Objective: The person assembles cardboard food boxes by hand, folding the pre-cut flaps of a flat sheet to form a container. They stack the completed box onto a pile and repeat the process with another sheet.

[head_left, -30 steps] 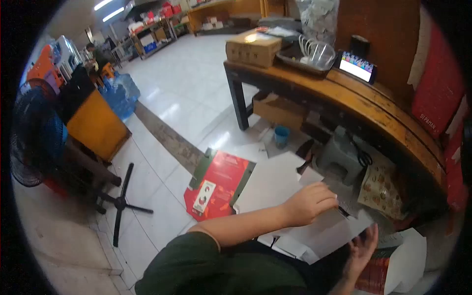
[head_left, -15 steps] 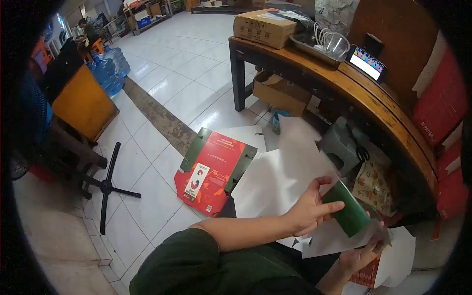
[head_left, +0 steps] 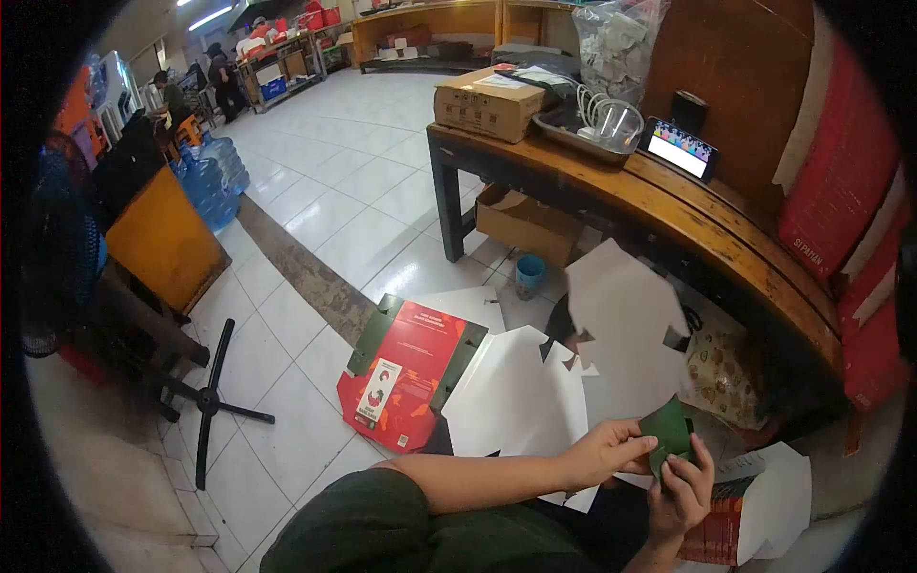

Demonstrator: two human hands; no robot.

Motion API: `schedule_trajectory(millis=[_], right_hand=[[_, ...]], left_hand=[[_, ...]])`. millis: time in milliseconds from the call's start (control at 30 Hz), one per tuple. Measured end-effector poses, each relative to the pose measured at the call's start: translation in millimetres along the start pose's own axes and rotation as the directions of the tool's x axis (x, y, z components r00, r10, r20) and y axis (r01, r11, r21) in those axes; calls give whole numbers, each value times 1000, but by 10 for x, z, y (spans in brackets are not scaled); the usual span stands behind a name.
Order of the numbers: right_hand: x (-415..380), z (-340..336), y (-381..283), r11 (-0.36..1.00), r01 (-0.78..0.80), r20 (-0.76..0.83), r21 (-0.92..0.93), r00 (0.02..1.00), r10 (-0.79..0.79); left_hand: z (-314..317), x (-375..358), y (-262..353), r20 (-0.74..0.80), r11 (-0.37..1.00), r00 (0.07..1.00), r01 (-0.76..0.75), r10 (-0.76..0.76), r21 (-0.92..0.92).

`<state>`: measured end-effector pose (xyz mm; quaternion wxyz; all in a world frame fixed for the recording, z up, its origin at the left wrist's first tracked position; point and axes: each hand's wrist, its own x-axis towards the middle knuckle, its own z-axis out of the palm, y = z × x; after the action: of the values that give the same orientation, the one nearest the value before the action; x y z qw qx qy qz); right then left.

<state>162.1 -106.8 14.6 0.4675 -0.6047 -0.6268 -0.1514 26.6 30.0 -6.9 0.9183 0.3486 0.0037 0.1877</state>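
A cardboard sheet [head_left: 626, 320], pale on its inner face, stands up from my hands, its green flap [head_left: 668, 432] folded between them. My left hand [head_left: 611, 453] pinches the flap's left side, thumb on the green face. On the flap's right and lower edge, my right hand [head_left: 684, 482] has its fingers bent round it. Left of the hands lie a white sheet [head_left: 521, 396] and a red and green printed box sheet [head_left: 411, 368]. A partly folded red and white box [head_left: 764, 506] is at the lower right.
A wooden bench [head_left: 745, 248] curves along the right, bearing a carton [head_left: 489, 107], a metal tray [head_left: 573, 131] and a phone [head_left: 680, 148]. Under it are a blue cup [head_left: 528, 274] and an open carton [head_left: 525, 218]. A black stand base [head_left: 207, 401] is at left; people are far back.
The held sheet has turned more upright, and its green flap is now bent. My right hand has moved up and left, closer to my left hand. The camera view has tilted up.
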Motion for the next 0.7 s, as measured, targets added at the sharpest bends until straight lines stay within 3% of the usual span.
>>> schedule_trajectory(millis=[133,167,200,233,267,300,333,367,433,467,500,567,600,700], right_hand=[[-13,66,-129,995,-95,-34,-24,995,94],[-6,84,-182,990,-134,-56,-36,990,132],[0,37,-146,998,-21,33,-63,999,23],[-32,36,-129,986,-151,-46,74,987,155],[-94,56,-105,940,-263,-106,218,951,291],[-153,85,-66,863,-351,-145,364,894,425],[-178,110,-10,793,-321,-213,518,849,483],[-167,76,77,876,-278,-180,395,911,371],[-31,-16,198,980,-140,-56,140,987,149],[-50,-10,311,988,-123,-60,92,990,129],[-66,37,354,963,-205,-106,177,968,226],[-77,148,440,871,-337,-166,357,895,414],[-92,193,439,885,-349,-144,310,902,406],[-85,215,338,923,-339,170,185,936,309]], left_hand=[[122,-7,-30,-44,998,998,32,-35,-62],[121,9,-63,-59,999,998,2,1,51],[95,29,-135,-70,986,997,-26,38,164],[41,38,-210,-77,960,994,-54,78,274],[-152,49,-289,-123,922,992,82,-38,379],[-153,60,-204,-64,849,992,125,-108,514],[-141,52,-39,-16,754,982,153,-186,639],[-114,16,99,19,641,963,165,-269,750],[-39,-87,202,-10,505,974,127,-227,854],[-60,-110,206,-1,392,980,80,-197,916],[-78,-122,199,12,271,986,34,-167,962],[-108,-153,122,-11,316,999,23,-39,949],[-85,-164,131,-27,339,999,16,27,941],[-22,-189,219,-153,391,988,129,31,911]])
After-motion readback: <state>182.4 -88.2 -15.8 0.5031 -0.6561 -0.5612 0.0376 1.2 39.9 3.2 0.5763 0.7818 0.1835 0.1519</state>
